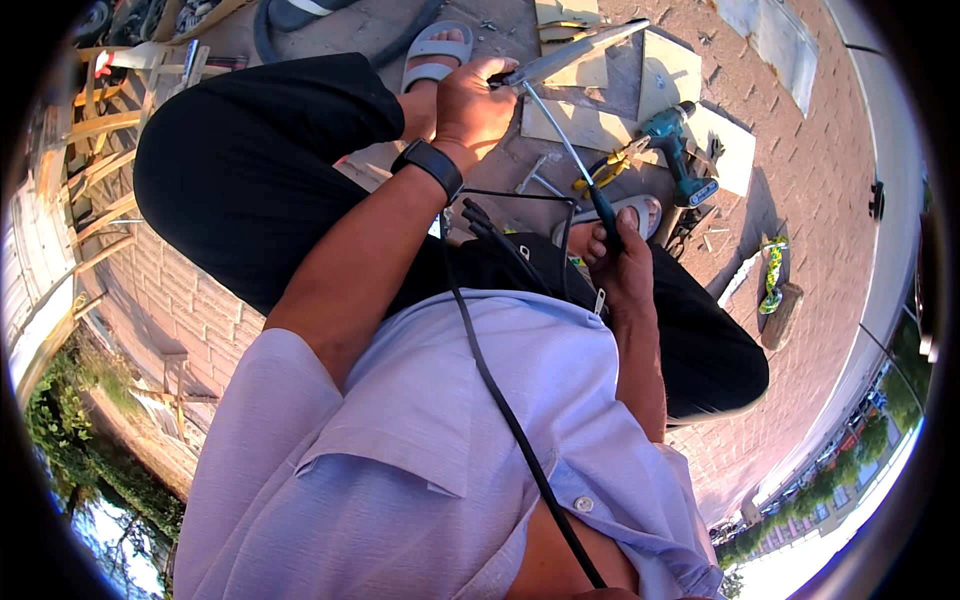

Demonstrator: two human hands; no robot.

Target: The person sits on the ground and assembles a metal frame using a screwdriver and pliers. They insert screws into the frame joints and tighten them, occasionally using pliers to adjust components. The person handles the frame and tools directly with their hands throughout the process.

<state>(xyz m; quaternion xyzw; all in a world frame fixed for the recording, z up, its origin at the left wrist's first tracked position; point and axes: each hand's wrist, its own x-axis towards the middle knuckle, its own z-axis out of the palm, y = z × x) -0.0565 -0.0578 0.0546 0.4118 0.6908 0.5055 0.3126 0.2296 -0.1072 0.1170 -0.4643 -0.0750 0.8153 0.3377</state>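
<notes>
My left hand (474, 108), with a dark watch on its wrist, is closed around the near end of a long grey tapered blade-like piece (580, 55). The piece points away to the upper right, and its exact kind is unclear. In my right hand (622, 250) is the dark handle of a long-shafted screwdriver (562, 135). Its tip meets or lies very near the grey piece, just beside my left fingers. Part of the grip is hidden by my left fingers.
Beyond my right hand lie a teal cordless drill (672, 152), yellow-handled pliers (612, 165) and flat pale boards (668, 75). A wooden block (782, 316) and a green-yellow wrapper (773, 272) rest farther right. A black cord (490, 375) hangs across my shirt.
</notes>
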